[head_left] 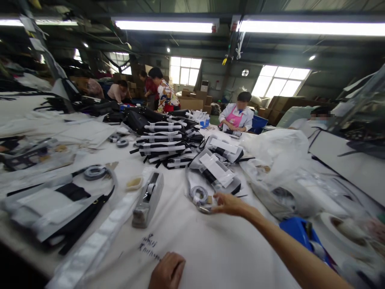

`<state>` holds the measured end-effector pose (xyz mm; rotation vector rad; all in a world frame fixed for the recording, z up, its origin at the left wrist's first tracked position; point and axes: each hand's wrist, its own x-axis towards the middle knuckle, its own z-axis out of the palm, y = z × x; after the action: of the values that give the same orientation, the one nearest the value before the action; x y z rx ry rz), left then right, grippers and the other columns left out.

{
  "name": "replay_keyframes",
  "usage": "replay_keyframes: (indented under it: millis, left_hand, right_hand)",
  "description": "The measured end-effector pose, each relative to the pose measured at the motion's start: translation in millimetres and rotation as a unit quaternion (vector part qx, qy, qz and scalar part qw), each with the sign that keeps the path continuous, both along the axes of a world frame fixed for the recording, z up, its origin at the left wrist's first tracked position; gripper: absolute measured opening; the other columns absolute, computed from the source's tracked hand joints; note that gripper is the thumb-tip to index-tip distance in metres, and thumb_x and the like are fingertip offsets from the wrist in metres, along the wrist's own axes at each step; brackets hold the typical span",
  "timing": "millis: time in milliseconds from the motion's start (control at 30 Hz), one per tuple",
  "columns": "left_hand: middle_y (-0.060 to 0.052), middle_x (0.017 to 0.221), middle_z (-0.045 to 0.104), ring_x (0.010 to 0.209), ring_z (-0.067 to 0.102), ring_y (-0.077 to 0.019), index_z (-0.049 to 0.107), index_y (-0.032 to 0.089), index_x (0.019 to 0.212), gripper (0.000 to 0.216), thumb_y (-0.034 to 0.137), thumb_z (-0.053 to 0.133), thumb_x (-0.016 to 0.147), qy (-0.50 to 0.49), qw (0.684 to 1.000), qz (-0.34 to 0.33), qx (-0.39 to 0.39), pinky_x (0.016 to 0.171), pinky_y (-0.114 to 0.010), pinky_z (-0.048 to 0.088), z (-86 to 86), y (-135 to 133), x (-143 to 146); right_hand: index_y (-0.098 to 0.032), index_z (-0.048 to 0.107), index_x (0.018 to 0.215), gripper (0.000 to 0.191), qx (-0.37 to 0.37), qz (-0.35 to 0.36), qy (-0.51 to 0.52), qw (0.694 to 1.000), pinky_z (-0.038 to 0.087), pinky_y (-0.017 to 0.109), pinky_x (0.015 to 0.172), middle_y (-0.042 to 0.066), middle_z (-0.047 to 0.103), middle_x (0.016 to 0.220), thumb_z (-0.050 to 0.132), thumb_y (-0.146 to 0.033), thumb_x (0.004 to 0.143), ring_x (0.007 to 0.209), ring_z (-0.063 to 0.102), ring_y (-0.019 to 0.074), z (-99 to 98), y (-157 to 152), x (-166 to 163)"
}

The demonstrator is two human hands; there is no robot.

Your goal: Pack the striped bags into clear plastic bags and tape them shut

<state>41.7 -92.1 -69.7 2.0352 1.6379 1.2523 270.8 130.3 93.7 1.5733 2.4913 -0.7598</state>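
My right hand (230, 204) reaches forward over the white table (210, 249), its fingers on the near edge of a clear plastic bag (210, 176) that holds a black item with white paper and a coiled strap. The fingers look stretched out. My left hand (167, 271) rests at the near table edge with the fingers curled under, next to handwritten black marks (148, 245). A grey tape dispenser (148, 199) lies to the left of my right hand.
A pile of black items banded in white (164, 144) stands mid-table. Bagged goods (54, 208) lie at left, crumpled clear plastic (276, 160) and a blue bin (296, 233) at right. Several people work at the far end.
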Motion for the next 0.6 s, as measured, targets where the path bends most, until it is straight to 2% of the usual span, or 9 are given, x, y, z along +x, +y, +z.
replay_keyframes:
  millis: [67, 133, 233, 300, 367, 400, 467, 533, 600]
  left_hand:
    - [0.0, 0.073, 0.067, 0.069, 0.065, -0.0141, 0.063, 0.023, 0.081, 0.026, 0.032, 0.045, 0.097, -0.009, 1.0, 0.003, 0.005, 0.067, -0.023, 0.053, 5.0, 2, 1]
    - [-0.001, 0.074, 0.068, 0.07, 0.065, -0.0146, 0.063, 0.022, 0.079, 0.029, 0.035, 0.044, 0.097, -0.014, 1.0, 0.01, -0.006, 0.066, -0.023, 0.052, 11.6, 1, 2]
    - [-0.002, 0.075, 0.068, 0.072, 0.065, -0.0157, 0.063, 0.022, 0.078, 0.031, 0.038, 0.044, 0.097, -0.021, 0.999, 0.016, -0.032, 0.069, -0.025, 0.052, 20.0, -1, 4]
    - [-0.002, 0.075, 0.068, 0.073, 0.065, -0.0161, 0.064, 0.021, 0.078, 0.031, 0.038, 0.044, 0.096, -0.026, 0.998, 0.018, -0.048, 0.07, -0.025, 0.052, 22.9, -3, 4]
    - [-0.002, 0.075, 0.068, 0.073, 0.065, -0.0159, 0.063, 0.021, 0.078, 0.031, 0.038, 0.044, 0.096, -0.03, 0.998, 0.017, -0.057, 0.07, -0.025, 0.052, 23.2, -3, 4]
    - [-0.002, 0.075, 0.068, 0.073, 0.065, -0.0157, 0.063, 0.021, 0.078, 0.031, 0.038, 0.044, 0.096, -0.03, 0.998, 0.016, -0.059, 0.069, -0.025, 0.052, 22.4, -3, 3]
    - [-0.001, 0.074, 0.067, 0.071, 0.065, -0.015, 0.063, 0.022, 0.077, 0.033, 0.04, 0.043, 0.097, -0.027, 0.998, 0.017, -0.051, 0.067, -0.023, 0.052, 19.0, -2, 3]
    - [-0.001, 0.072, 0.067, 0.069, 0.065, -0.0143, 0.062, 0.022, 0.077, 0.036, 0.042, 0.041, 0.097, -0.015, 0.999, 0.017, -0.031, 0.066, -0.022, 0.052, 13.6, -1, 2]
    - [-0.001, 0.068, 0.066, 0.065, 0.064, -0.0138, 0.062, 0.023, 0.075, 0.038, 0.042, 0.039, 0.098, 0.004, 1.0, 0.025, -0.009, 0.064, -0.022, 0.052, 7.0, 1, 2]
  right_hand:
    - [-0.014, 0.052, 0.136, 0.084, 0.009, -0.003, -0.026, 1.0, 0.045, 0.04, 0.092, 0.017, 0.064, 0.122, 0.08, -0.039, 0.061, 0.112, 0.059, 0.0342, -32.2, -40, -5]
    - [-0.014, 0.048, 0.14, 0.085, 0.021, -0.012, -0.036, 0.999, 0.042, 0.041, 0.096, 0.019, 0.061, 0.128, 0.078, -0.031, 0.062, 0.119, 0.055, 0.0347, -52.9, -64, -8]
    - [-0.02, 0.057, 0.131, 0.074, 0.023, -0.025, -0.024, 0.999, 0.047, 0.037, 0.086, 0.01, 0.071, 0.107, 0.078, -0.031, 0.061, 0.102, 0.064, 0.0305, -60.2, -67, -7]
    - [-0.023, 0.069, 0.111, 0.05, 0.033, -0.041, 0.006, 0.999, 0.049, 0.033, 0.078, 0.004, 0.073, 0.089, 0.077, -0.033, 0.063, 0.086, 0.068, 0.026, -54.6, -53, -3]
    - [-0.022, 0.074, 0.093, 0.023, 0.067, -0.077, 0.048, 0.994, 0.048, 0.029, 0.075, 0.002, 0.073, 0.081, 0.065, -0.035, 0.075, 0.081, 0.068, 0.0224, -45.5, -30, 4]
    - [-0.021, 0.074, 0.09, 0.024, 0.093, -0.103, 0.07, 0.988, 0.048, 0.029, 0.077, 0.003, 0.073, 0.083, 0.057, -0.035, 0.082, 0.084, 0.067, 0.0219, -40.7, -16, 8]
    - [-0.019, 0.072, 0.099, 0.034, 0.152, -0.166, 0.11, 0.968, 0.045, 0.032, 0.088, 0.007, 0.072, 0.099, 0.044, -0.035, 0.09, 0.099, 0.064, 0.0237, -31.8, 14, 20]
    - [-0.018, 0.067, 0.115, 0.04, 0.191, -0.22, 0.141, 0.946, 0.038, 0.036, 0.101, 0.01, 0.066, 0.119, 0.043, -0.037, 0.09, 0.119, 0.055, 0.0273, -25.0, 47, 32]
    - [-0.016, 0.062, 0.124, 0.047, 0.19, -0.253, 0.167, 0.934, 0.034, 0.04, 0.106, 0.013, 0.061, 0.128, 0.05, -0.041, 0.086, 0.128, 0.047, 0.0306, -20.8, 79, 44]
